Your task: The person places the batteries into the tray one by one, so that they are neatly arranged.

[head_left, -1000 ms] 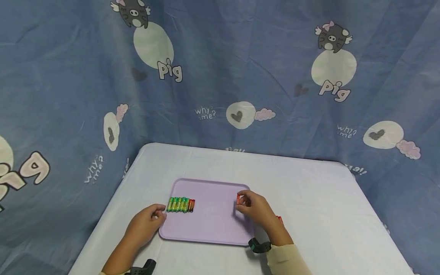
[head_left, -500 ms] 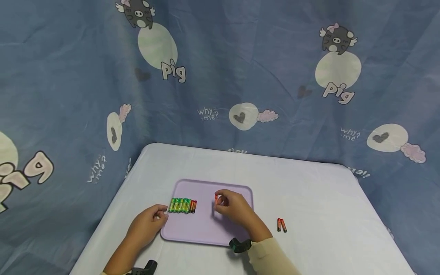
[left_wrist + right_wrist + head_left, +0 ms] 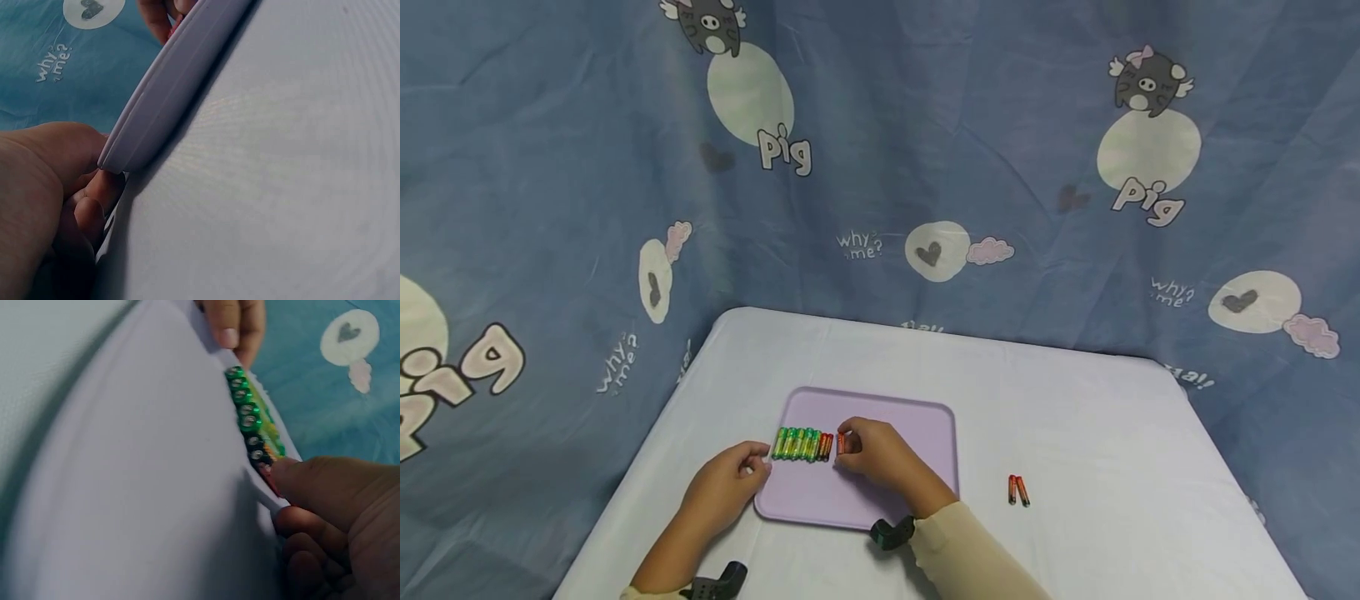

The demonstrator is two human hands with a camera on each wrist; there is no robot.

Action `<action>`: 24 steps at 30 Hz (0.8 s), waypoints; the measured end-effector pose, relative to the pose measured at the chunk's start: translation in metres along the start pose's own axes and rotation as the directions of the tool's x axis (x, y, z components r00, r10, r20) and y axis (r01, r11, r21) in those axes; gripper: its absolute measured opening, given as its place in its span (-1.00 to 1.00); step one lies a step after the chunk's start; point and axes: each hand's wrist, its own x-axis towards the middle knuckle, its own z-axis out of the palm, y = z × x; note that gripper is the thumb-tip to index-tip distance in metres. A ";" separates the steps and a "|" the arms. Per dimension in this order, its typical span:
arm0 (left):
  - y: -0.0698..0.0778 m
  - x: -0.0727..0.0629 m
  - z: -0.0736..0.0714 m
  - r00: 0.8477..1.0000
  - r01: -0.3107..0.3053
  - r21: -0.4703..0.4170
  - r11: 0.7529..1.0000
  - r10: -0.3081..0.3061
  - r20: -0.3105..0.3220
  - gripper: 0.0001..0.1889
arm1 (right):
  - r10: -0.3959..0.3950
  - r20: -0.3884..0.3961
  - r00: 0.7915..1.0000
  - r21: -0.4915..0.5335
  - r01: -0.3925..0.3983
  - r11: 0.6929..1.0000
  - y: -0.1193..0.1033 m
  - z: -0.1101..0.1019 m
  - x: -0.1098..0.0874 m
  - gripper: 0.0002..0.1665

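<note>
On the lilac tray (image 3: pixel 808 504), a row of several green-and-yellow batteries (image 3: pixel 796 444) lies side by side, with two slimmer red batteries (image 3: pixel 825 447) at its right end. My right hand (image 3: pixel 883 462) pinches another red battery (image 3: pixel 841 443) between thumb and fingers, just right of that row. In the right wrist view the thumb covers much of this battery (image 3: pixel 270 477). My left hand (image 3: pixel 722 487) grips the tray's left edge; the left wrist view has its thumb over the rim (image 3: pixel 134 128) and its fingers curled below.
Two more red batteries (image 3: pixel 1017 491) lie on the white tabletop (image 3: pixel 1112 442) to the right of the tray. A blue curtain (image 3: pixel 985 133) printed with cartoon pigs hangs behind the table and along its left side.
My right hand has carried the red battery leftward across the tray, up close to the row. The two loose batteries beside the tray have come into full view. The left hand stays at the tray's edge.
</note>
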 end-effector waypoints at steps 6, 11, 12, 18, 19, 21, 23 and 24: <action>0.001 0.000 -0.001 1.000 -0.004 0.004 1.000 0.004 0.004 -0.65 | 0.001 0.012 1.000 -0.069 0.000 0.998 -0.002 0.005 0.004 -0.51; 0.002 -0.001 -0.002 1.000 0.001 0.006 1.000 -0.001 0.008 -0.64 | -0.002 0.020 1.000 -0.113 0.004 0.994 -0.006 0.006 0.005 -0.51; 0.002 -0.001 -0.002 1.000 0.001 0.006 1.000 -0.001 0.009 -0.64 | 0.001 0.020 1.000 -0.126 0.002 0.992 -0.008 0.006 0.005 -0.51; 0.001 -0.001 -0.001 1.000 0.014 0.003 1.000 -0.014 0.008 -0.64 | 0.036 0.026 0.999 -0.160 -0.031 0.987 -0.014 0.007 0.006 -0.51; 0.001 -0.001 -0.001 1.000 0.016 0.002 1.000 -0.016 0.009 -0.64 | 0.043 0.026 0.999 -0.157 -0.039 0.987 -0.014 0.007 0.006 -0.52; 0.001 -0.001 -0.001 1.000 0.016 0.001 1.000 -0.016 0.010 -0.64 | 0.056 0.022 0.998 -0.149 -0.052 0.988 -0.015 0.008 0.006 -0.53; 0.001 -0.001 -0.001 1.000 0.009 0.001 1.000 -0.010 0.009 -0.64 | 0.064 0.015 0.998 -0.146 -0.061 0.987 -0.014 0.009 0.007 -0.54; 0.001 -0.001 -0.001 1.000 0.005 0.001 1.000 -0.005 0.008 -0.64 | 0.067 0.012 0.998 -0.147 -0.065 0.987 -0.014 0.009 0.007 -0.54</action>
